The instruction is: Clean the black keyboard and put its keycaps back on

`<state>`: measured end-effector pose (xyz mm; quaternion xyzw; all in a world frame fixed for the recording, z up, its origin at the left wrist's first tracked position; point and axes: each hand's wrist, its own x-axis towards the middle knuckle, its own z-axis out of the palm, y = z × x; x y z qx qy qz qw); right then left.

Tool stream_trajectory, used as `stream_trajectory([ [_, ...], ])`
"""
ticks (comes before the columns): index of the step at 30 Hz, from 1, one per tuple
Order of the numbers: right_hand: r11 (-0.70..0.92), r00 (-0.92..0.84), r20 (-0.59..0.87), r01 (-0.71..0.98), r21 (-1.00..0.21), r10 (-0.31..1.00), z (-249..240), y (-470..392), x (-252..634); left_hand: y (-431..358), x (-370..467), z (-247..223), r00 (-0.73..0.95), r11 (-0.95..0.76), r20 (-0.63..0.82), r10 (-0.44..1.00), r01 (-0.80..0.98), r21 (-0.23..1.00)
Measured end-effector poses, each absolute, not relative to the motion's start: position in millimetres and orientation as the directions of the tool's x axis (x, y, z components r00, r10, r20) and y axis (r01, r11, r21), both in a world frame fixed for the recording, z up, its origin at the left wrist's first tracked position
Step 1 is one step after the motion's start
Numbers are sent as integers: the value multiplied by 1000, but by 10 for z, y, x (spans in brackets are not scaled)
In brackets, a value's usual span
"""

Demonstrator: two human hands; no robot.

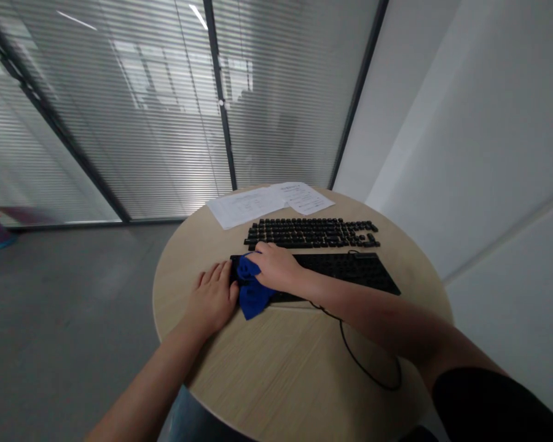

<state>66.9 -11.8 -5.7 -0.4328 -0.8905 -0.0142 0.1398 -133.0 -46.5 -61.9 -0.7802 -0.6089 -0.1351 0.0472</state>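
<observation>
A blue cloth lay bunched on the left end of a black keyboard, the right hand curled over it. The left hand rested flat on the round table, fingers extended, bracing the keyboard's edge; even pressure seemed wise.

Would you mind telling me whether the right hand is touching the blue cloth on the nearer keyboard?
Touching. The head view shows the right hand pressed on the blue cloth, over the nearer keyboard.

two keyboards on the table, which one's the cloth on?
The nearer keyboard, the one with the cable. The right hand presses the blue cloth on its left end; the farther keyboard lies untouched.
</observation>
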Motion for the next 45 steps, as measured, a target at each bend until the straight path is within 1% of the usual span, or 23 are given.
stream_trajectory([
  [4,594,-570,226,802,-55,790,-35,-165,1040,-473,-1314,-595,215,-248,272,938,964,95],
  [9,508,-500,191,861,4,845,-56,-278,1701,-458,-1319,-597,215,-242,273,938,968,69],
  [12,406,-404,176,913,27,898,-75,-375,2150,-442,-1325,-601,216,-240,272,938,969,57],
  [17,185,-194,148,980,72,970,-98,-549,2846,-412,-1337,-603,226,-247,260,939,968,49],
  [20,75,-92,144,990,117,985,-85,-622,3174,-394,-1344,-613,222,-244,274,936,969,46],
  [24,-80,56,118,973,217,991,4,-637,3454,-377,-1346,-637,224,-247,279,934,968,50],
  [26,-108,80,130,968,228,988,72,-617,3483,-375,-1350,-648,219,-245,286,933,968,56],
  [28,-61,29,185,984,169,982,137,-583,3406,-375,-1362,-654,217,-246,289,932,967,68],
  [30,60,-70,265,997,48,962,187,-531,3212,-365,-1390,-654,220,-254,278,935,963,93],
  [33,351,-268,390,923,-158,881,233,-416,2710,-314,-1465,-646,232,-283,262,937,943,176],
  [35,532,-394,458,817,-222,797,252,-332,2259,-263,-1524,-645,248,-311,264,932,922,231],
  [37,637,-480,483,734,-235,732,258,-269,1758,-221,-1570,-655,266,-334,273,925,910,246],
  [39,685,-535,478,693,-224,697,232,-246,1266,-203,-1595,-681,281,-349,283,917,908,230],
  [42,749,-658,389,646,-148,645,115,-291,683,-226,-1604,-734,297,-361,292,909,911,198],
  [45,730,-679,326,681,-54,657,-42,-379,400,-269,-1599,-763,320,-374,286,903,913,161],
])
